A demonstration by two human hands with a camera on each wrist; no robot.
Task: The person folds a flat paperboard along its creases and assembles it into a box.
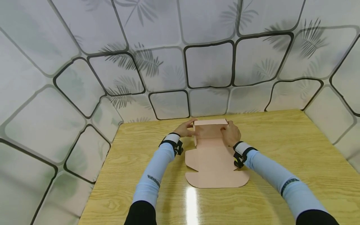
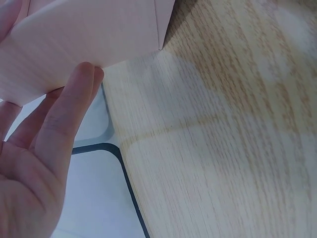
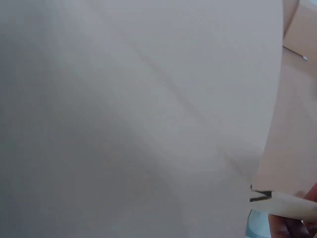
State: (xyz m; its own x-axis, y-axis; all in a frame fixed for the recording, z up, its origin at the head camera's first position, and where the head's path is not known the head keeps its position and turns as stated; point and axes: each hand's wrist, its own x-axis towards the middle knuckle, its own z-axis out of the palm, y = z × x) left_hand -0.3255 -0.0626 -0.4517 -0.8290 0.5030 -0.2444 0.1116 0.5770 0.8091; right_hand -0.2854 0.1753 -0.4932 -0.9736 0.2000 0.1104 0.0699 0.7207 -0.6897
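Note:
A partly folded pinkish-brown cardboard box [image 1: 212,159] lies on the wooden table, its far end standing up as a wall and its flat flaps spread toward me. At the left end of that wall my left hand [image 1: 184,128] grips the cardboard. In the left wrist view, the fingers of the left hand [image 2: 44,148] press the outer face of the box [image 2: 94,34], with a thumb at the top corner. My right hand [image 1: 232,134] grips the wall's right end, thumb on the inner side. A large pale blurred surface fills most of the right wrist view, where fingers [image 3: 290,229] show at the lower right.
The wood-grain table [image 1: 287,150] extends on both sides of the box. Behind it and to the sides hang pale walls [image 1: 168,68] with a dark-outlined block and leaf pattern. Light glares on the table near the front.

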